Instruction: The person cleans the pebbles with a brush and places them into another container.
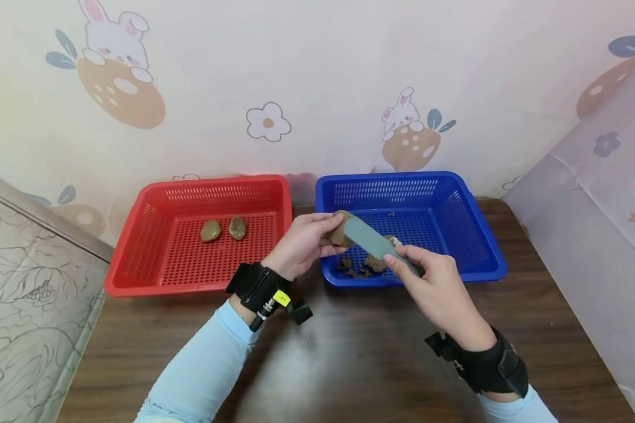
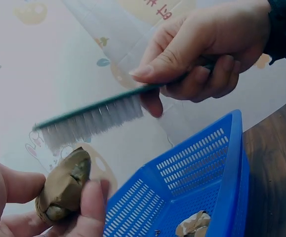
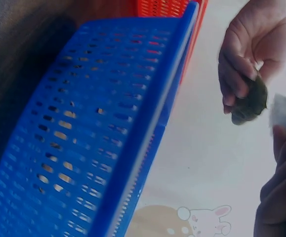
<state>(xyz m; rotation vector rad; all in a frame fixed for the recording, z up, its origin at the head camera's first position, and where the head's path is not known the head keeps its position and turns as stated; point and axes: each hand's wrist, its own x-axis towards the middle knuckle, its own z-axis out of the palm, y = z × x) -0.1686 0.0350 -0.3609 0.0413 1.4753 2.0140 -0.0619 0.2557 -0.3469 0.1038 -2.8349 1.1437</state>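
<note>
My left hand (image 1: 301, 244) pinches a mud-coated stone (image 2: 63, 185) between thumb and fingers, over the near left part of the blue basket (image 1: 413, 279). Brown mud covers most of its face in the left wrist view, with bare greenish patches low down and at one side. My right hand (image 1: 438, 288) grips the handle of a green brush (image 2: 91, 114), thumb along its back. The white bristles (image 2: 96, 123) point down, just above the stone's upper end. In the head view the brush head overlaps the stone's right side.
Brown muddy lumps (image 1: 374, 264) and crumbs lie in the blue basket's near left corner. Left of it stands a red basket (image 1: 190, 288) holding two smooth, shiny stones, one greenish (image 1: 210, 230), one darker (image 1: 237, 227). Both baskets stand on a dark wooden table (image 1: 317, 376) against a printed backdrop.
</note>
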